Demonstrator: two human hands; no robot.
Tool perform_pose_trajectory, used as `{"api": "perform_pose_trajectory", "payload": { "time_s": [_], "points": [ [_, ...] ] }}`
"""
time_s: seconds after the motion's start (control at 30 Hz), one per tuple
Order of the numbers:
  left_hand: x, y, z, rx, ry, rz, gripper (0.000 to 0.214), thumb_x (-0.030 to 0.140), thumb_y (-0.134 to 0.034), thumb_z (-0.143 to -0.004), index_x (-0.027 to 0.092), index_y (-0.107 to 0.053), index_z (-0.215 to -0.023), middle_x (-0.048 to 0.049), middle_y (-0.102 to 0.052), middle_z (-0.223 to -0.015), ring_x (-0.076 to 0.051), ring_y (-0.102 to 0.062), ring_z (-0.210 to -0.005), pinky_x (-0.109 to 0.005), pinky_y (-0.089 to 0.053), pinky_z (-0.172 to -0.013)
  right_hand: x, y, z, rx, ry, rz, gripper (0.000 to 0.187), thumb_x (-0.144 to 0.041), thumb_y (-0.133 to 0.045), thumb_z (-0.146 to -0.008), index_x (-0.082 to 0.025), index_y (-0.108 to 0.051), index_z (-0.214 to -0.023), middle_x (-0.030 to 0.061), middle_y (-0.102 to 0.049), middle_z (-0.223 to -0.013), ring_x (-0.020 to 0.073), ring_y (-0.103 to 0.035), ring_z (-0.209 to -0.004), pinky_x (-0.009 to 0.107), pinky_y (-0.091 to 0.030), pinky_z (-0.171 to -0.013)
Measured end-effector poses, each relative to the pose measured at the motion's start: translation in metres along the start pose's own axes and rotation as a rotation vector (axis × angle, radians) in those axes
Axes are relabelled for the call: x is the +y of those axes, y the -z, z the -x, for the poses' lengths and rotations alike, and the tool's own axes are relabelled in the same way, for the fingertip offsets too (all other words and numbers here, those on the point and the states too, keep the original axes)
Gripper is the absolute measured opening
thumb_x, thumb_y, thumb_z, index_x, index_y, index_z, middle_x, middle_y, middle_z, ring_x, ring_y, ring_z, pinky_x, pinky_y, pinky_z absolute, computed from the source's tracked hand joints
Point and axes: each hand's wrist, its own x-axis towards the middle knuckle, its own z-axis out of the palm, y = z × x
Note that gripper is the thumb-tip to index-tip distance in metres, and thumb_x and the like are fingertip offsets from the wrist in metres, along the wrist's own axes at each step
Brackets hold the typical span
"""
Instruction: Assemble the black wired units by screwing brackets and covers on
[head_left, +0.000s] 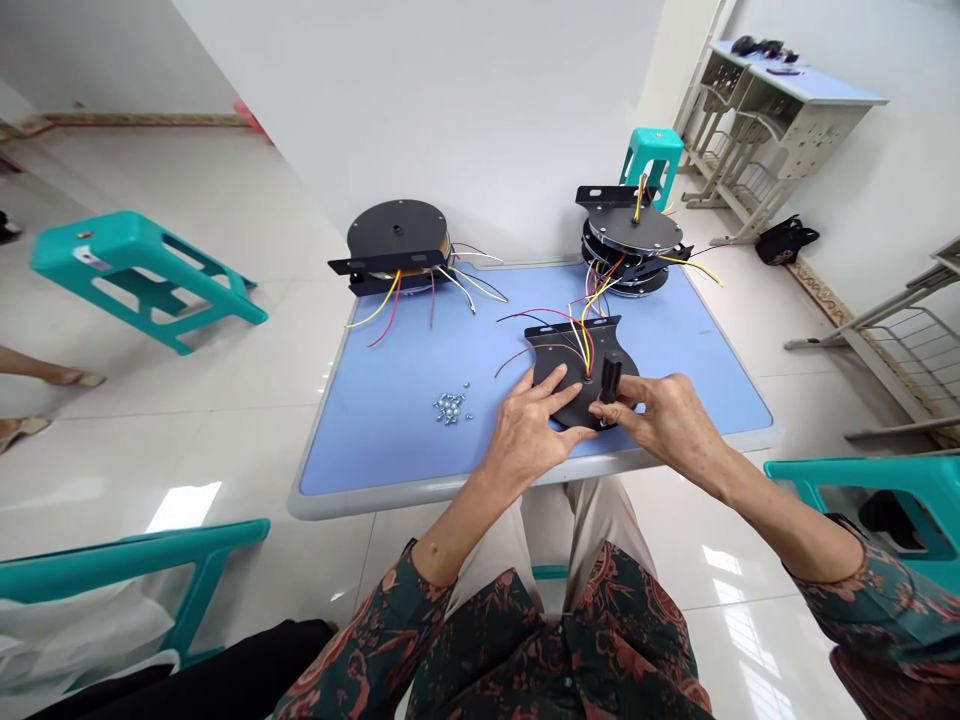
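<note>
- Left hand (525, 425): fingers spread, pressed flat on the plate.
- Right hand (671, 420): thumb and forefinger pinched at the base of a black upright post (610, 380).
- Black metal mounting plate (570, 345): on the blue-topped table (442, 492), near its front edge; appears stiff, moderately light; best held by its outer edges.
- Red, yellow and white leads (580, 332): thin, floppy, trailing across the plate's upper edge.
- Small steel fasteners (450, 407): loose heap left of the plate; likely to scatter.
</note>
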Motion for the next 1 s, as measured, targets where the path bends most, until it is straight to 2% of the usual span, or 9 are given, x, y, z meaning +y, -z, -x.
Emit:
{"api": "perform_pose_trajectory", "payload": {
  "time_s": [0.27, 0.53, 0.8, 1.0],
  "points": [
    [0.000, 0.000, 0.000, -0.014, -0.020, 0.008, 0.058, 0.035, -0.093, -0.064, 0.019, -0.075, -0.117, -0.0147, -0.067, -0.134, -0.037, -0.063, -0.124, -0.058, -0.050, -0.110, 0.004, -0.015, 0.001, 0.137, -0.046, -0.157, 0.049, -0.056, -0.057, -0.093, -0.020, -0.057, -0.059, 0.0028, -0.070, -0.059, 0.0131, -0.057, -0.051, 0.025, -0.039, -0.053],
    [0.000, 0.000, 0.000, -0.009, -0.042, -0.013, 0.060, 0.038, -0.091, -0.066, 0.017, -0.074, -0.119, -0.0165, -0.066, -0.134, -0.037, -0.064, -0.123, -0.059, -0.050, -0.108, 0.004, -0.022, 0.017, 0.272, -0.056, -0.153, 0.036, -0.046, -0.060, -0.092, -0.021, -0.062, -0.066, 0.0034, -0.072, -0.065, 0.0155, -0.063, -0.058, 0.026, -0.045, -0.060],
    [-0.002, -0.004, 0.002, -0.013, -0.062, -0.024, 0.059, 0.038, -0.091, -0.067, 0.017, -0.072, -0.120, -0.0177, -0.066, -0.133, -0.034, -0.065, -0.122, -0.057, -0.047, -0.112, 0.014, -0.032, 0.026, 0.359, -0.173, -0.344, 0.029, -0.044, -0.068, -0.087, -0.020, -0.068, -0.070, 0.0029, -0.075, -0.070, 0.0187, -0.070, -0.067, 0.029, -0.051, -0.069],
    [0.000, -0.003, 0.001, -0.008, -0.062, -0.049, 0.060, 0.038, -0.091, -0.067, 0.016, -0.073, -0.119, -0.0189, -0.066, -0.134, -0.034, -0.065, -0.122, -0.057, -0.047, -0.112, 0.015, -0.033, 0.027, 0.350, -0.191, -0.431, 0.031, -0.046, -0.068, -0.086, -0.020, -0.068, -0.071, 0.0034, -0.075, -0.071, 0.0194, -0.070, -0.069, 0.031, -0.053, -0.072]
  ]
}}
